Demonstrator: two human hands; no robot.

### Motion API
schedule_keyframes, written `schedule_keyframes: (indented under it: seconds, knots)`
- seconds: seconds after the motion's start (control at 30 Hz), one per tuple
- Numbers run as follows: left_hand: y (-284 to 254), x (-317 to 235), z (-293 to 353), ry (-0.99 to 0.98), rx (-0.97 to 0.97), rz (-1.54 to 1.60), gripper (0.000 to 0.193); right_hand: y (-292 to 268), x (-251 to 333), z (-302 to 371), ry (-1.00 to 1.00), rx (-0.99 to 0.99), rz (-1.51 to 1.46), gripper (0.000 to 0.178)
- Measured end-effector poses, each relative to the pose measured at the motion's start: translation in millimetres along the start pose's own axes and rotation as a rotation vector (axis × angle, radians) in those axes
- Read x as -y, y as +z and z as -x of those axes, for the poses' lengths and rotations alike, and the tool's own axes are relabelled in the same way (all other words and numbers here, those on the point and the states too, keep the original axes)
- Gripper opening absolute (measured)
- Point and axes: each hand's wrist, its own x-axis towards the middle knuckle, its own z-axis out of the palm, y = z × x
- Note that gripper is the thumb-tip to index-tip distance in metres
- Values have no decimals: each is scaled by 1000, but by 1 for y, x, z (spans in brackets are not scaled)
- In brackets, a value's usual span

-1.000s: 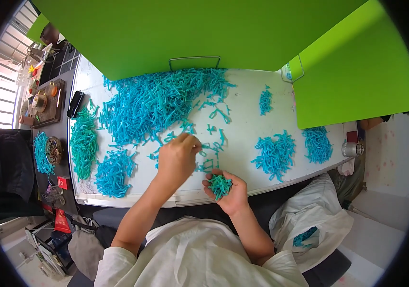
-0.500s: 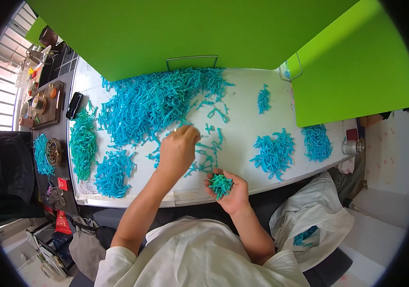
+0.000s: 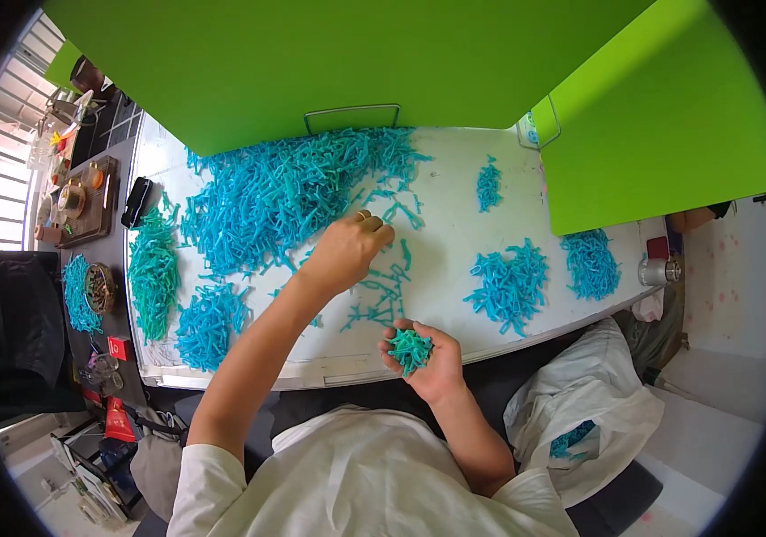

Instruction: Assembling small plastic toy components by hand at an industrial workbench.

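My right hand [image 3: 442,369] is cupped palm up at the table's near edge, its fingers curled round a handful of small green plastic pieces [image 3: 408,351]. Ahead and to the left, my left hand [image 3: 350,251] reaches over the white table [image 3: 445,251], knuckles up and fingers bent together downward. What its fingertips pinch, if anything, is hidden. A ring shows on one finger. Loose green pieces [image 3: 381,288] lie scattered between the two hands. Just beyond the left hand spreads a large heap of blue pieces [image 3: 284,192], with a few stray pieces [image 3: 408,213] at its right side.
A green pile [image 3: 154,273] and a blue pile [image 3: 208,327] lie at left. Further blue piles [image 3: 510,282] sit at right, near a metal can [image 3: 659,271]. Green panels [image 3: 329,72] with wire handles stand along the back and right. A white bag [image 3: 580,403] hangs open at lower right.
My left hand has moved a little right and away from me, with its forearm stretched further out. My right hand stays nearly still with its handful.
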Motion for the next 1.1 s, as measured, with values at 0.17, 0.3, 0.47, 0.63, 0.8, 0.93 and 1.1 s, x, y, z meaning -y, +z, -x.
schedule_keyframes:
  seconds: [0.17, 0.3, 0.47, 0.63, 0.8, 0.93, 1.1]
  knots:
    - [-2, -1, -1, -78, -127, -102, 12, 4, -1, 0, -1, 22, 1, 33]
    - [13, -1, -10, -209, -145, -126, 6, 5, -3, 1, -14, 16, 9, 33]
    - [23, 6, -21, -464, -36, -6, 12, 5, -6, 4, -9, 23, 3, 33]
    - [-1, 6, -18, -390, -29, 71, 10, -2, -4, 7, -17, 7, -6, 34]
    - [-15, 8, 0, -141, 84, 57, 10, -2, -5, 6, -16, 15, 5, 34]
    - [-12, 4, 3, -117, 132, 0, 15, -1, -7, 7, -5, 12, 9, 34]
    - [-7, 10, 3, -12, 209, -82, 15, 1, -9, 9, -2, -19, 11, 33]
